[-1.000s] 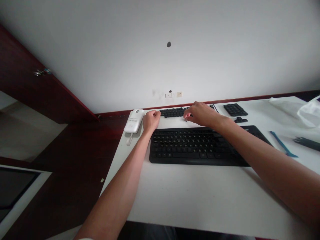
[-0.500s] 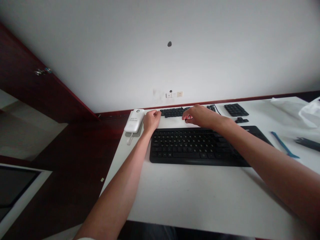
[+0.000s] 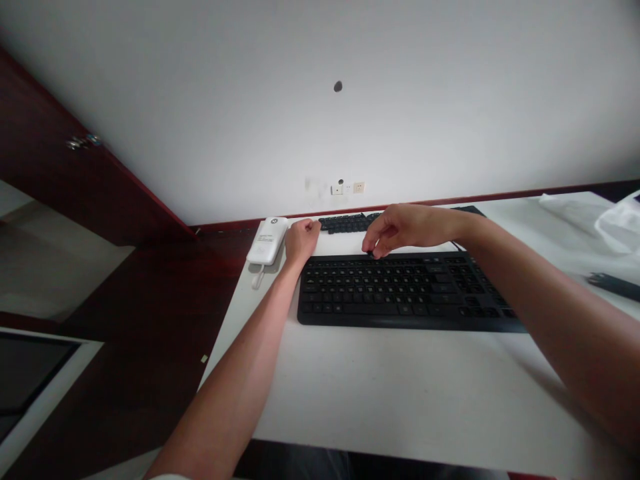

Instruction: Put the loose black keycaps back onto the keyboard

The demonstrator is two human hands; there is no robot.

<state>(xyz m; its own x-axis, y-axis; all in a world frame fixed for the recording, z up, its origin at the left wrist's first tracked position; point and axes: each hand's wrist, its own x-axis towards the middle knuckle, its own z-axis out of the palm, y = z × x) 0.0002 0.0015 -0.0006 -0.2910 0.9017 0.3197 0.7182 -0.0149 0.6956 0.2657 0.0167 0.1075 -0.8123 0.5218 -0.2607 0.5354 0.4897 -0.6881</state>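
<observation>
A black keyboard [image 3: 395, 293] lies across the white table [image 3: 380, 400]. Behind it a row of loose black keycaps [image 3: 345, 223] is laid out near the wall. My left hand [image 3: 301, 240] rests as a closed fist at the keyboard's far left corner, beside a white power bank [image 3: 269, 241]. My right hand [image 3: 400, 229] hovers over the keyboard's top row with fingertips pinched on a small dark keycap [image 3: 371, 253].
A dark pen-like tool [image 3: 614, 287] and white plastic bags [image 3: 607, 220] lie at the right. A dark red cabinet [image 3: 65, 180] and floor border the table's left edge. A wall socket [image 3: 347, 189] sits low on the white wall.
My right hand has drawn back from the keycap row toward the keyboard's top edge and lifted its wrist, now pinching a small dark piece. My left fist has stayed put.
</observation>
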